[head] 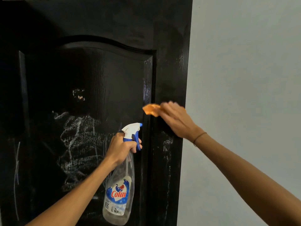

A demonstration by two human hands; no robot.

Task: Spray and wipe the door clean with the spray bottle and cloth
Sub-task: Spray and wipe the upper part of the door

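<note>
A black panelled door [101, 70] fills the left and middle of the view, with white chalk-like scribbles [78, 137] across its lower panel and right stile. My left hand [121, 148] grips the neck of a clear spray bottle [119, 190] with a white and blue trigger head, its nozzle pointing right towards the door. My right hand [175, 119] presses an orange cloth [151, 109] against the door's right stile, beside the raised panel edge. The hand looks blurred.
A pale grey wall [244, 70] runs along the right of the door's edge. The door's upper part shows faint smears. A thin band sits on my right wrist [199, 138].
</note>
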